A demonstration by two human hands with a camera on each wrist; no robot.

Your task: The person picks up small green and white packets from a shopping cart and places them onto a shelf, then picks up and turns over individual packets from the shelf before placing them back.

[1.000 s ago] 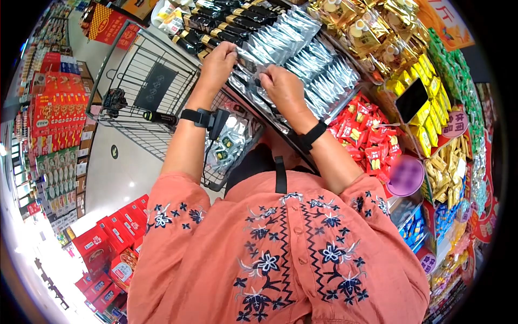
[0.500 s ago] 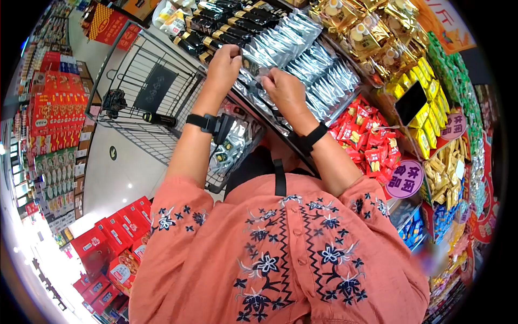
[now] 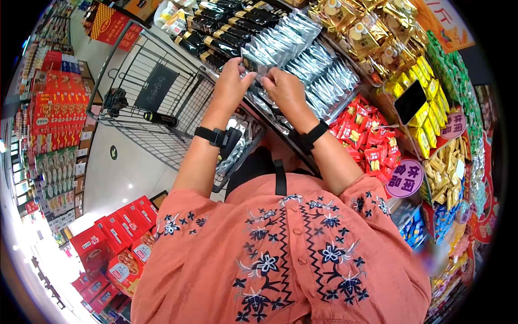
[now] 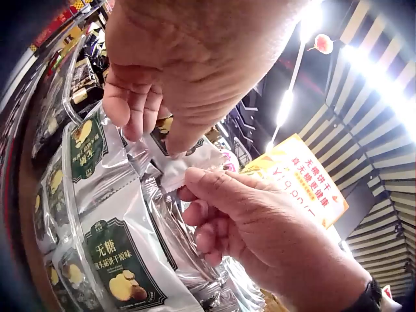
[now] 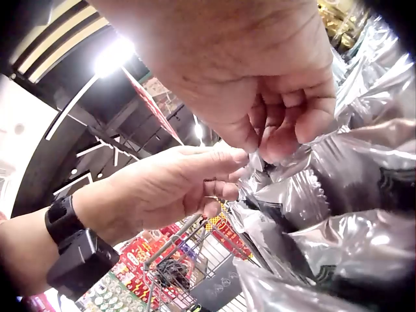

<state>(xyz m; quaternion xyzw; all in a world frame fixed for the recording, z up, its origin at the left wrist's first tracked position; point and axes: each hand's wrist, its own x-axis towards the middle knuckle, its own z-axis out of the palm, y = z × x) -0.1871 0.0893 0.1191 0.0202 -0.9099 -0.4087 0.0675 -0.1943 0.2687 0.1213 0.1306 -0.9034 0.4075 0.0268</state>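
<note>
My right hand (image 3: 285, 90) pinches the end of a silver biscuit packet (image 4: 185, 166) between thumb and fingers, over the front of the display. Close beside it, my left hand (image 3: 231, 86) reaches to the same packet, its thumb and fingers spread apart near the wrapper. In the right wrist view, the left thumb (image 5: 224, 156) lies right by the right fingertips. More silver biscuit packets (image 4: 120, 270) with dark green labels picturing biscuits stand in rows around both hands. Part of the pinched packet is hidden behind the fingers.
A wire shopping cart (image 3: 181, 86) stands at the left, holding silver packets (image 3: 237, 146) at its near end. Black packets (image 3: 229, 35) lie beyond the left hand. Red packets (image 3: 367, 132) and a dark tablet-like panel (image 3: 410, 102) are to the right. Red boxes (image 3: 116, 235) are stacked lower left.
My left hand has come back and to the right, from beside the black packets to next to the right hand. The right hand stays almost in place with the packet.
</note>
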